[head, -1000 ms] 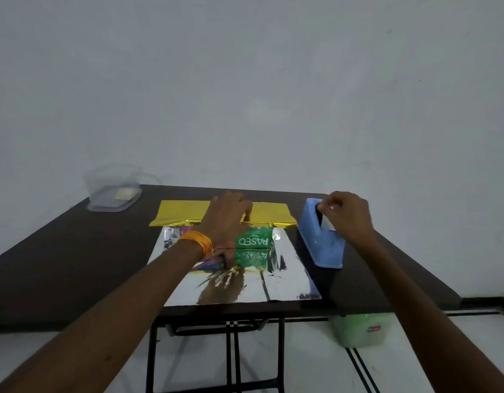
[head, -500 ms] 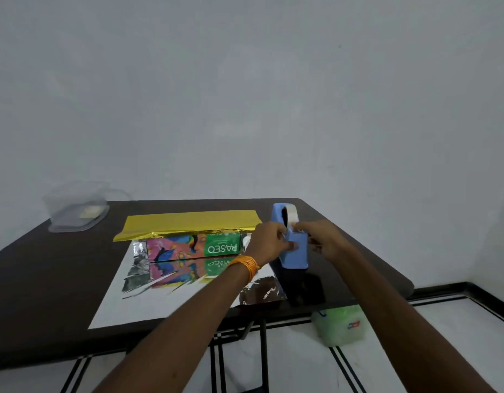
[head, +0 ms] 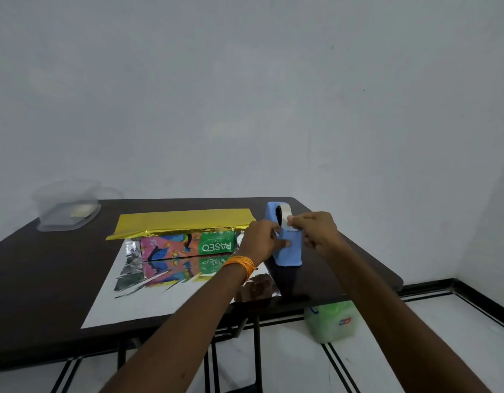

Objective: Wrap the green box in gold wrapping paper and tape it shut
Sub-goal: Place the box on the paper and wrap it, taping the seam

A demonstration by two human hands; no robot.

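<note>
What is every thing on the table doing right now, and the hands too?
Green cardboard box: lying flat on the paper, not wrapped yet.
Gold wrapping paper: spread silver side up, far edge folded onto the box.
Blue plastic tape dispenser: upright, held.
White tape roll: seated in the dispenser.
Left hand: grips the dispenser's side.
Right hand: pinches the tape at the dispenser's top.
Clear plastic container: far left corner, untouched.

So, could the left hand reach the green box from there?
Probably yes: the left hand holds the blue tape dispenser right beside the green box, with nothing between them, though it must let go first.
</note>
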